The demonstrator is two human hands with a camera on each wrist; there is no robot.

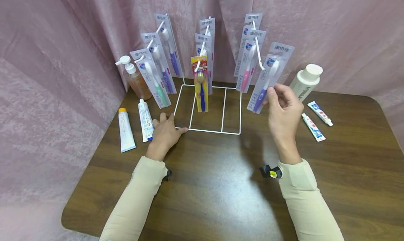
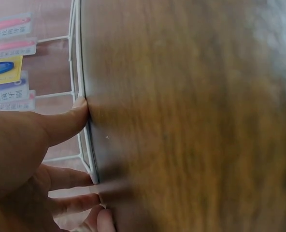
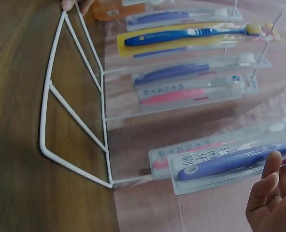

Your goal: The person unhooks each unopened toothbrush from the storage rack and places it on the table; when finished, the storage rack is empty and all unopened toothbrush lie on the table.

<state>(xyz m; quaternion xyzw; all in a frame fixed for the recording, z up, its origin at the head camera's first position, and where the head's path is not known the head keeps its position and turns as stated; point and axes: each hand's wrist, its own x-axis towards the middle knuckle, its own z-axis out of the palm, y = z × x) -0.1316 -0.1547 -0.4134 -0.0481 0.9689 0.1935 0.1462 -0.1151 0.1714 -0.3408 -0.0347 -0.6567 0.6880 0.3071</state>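
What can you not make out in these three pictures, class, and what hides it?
- Small print on the purple toothbrush pack pinched by the right hand: too small in the head view.
- Left hand fingertips: cut off by the left wrist view's bottom edge.
- Brown wooden table: blurred in the left wrist view.

A pump bottle [image 1: 136,79] of amber liquid stands at the back left of the brown wooden surface [image 1: 221,185]. Just in front of it lie two tubes side by side: one with an orange cap [image 1: 125,130], one white with a blue end [image 1: 145,119]. At the right stands a white bottle [image 1: 307,80], tilted, with two small tubes [image 1: 313,127] [image 1: 320,113] lying near it. Pink cloth [image 1: 47,76] hangs behind.
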